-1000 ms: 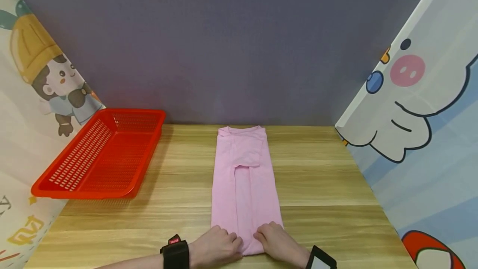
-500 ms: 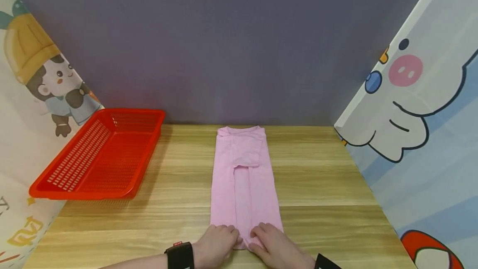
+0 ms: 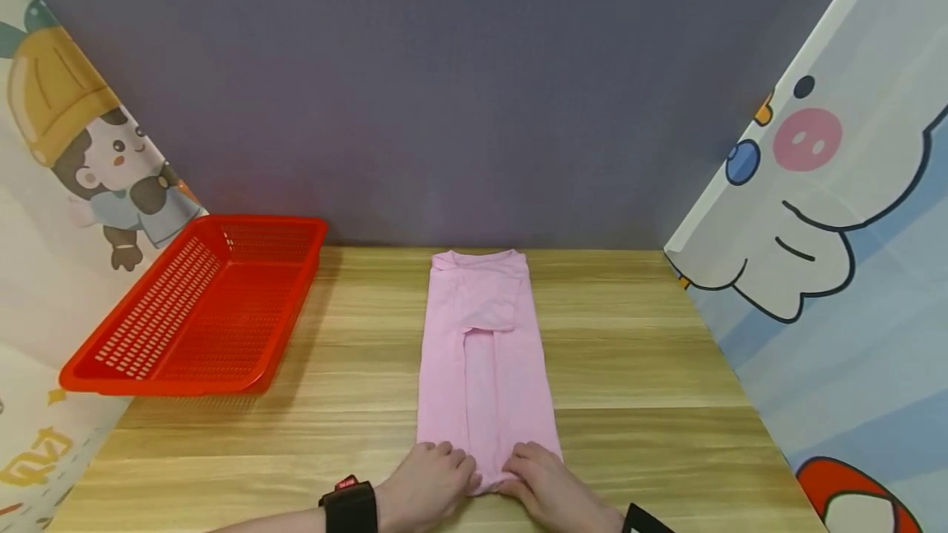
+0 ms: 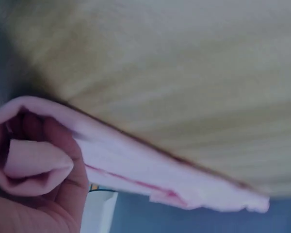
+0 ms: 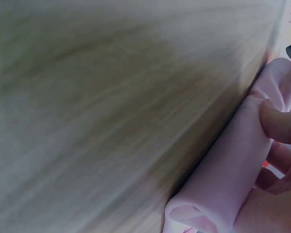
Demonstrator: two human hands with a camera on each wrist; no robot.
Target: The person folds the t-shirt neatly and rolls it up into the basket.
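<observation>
A pink T-shirt (image 3: 481, 377) lies folded into a long strip on the wooden table, collar at the far end. Its near end is turned up into a roll. At the left of that end, my left hand (image 3: 429, 484) grips the cloth; the left wrist view has its fingers (image 4: 63, 131) curled about the rolled edge (image 4: 36, 162). On the right side my right hand (image 3: 551, 488) holds the same roll (image 5: 223, 165). Its thumb (image 5: 279, 121) presses on the near face in the right wrist view, the fingers bent over behind.
Back left on the table (image 3: 637, 352) stands a red plastic basket (image 3: 274, 352) with slotted walls. A dark grey panel (image 3: 474, 97) closes off the back. Printed cartoon sheets hang on the left (image 3: 44, 270) and right (image 3: 874, 294).
The shirt's near end has been rolled a little farther from me, so the strip is slightly shorter. Both hands have shifted their grip on it. The basket has stayed put.
</observation>
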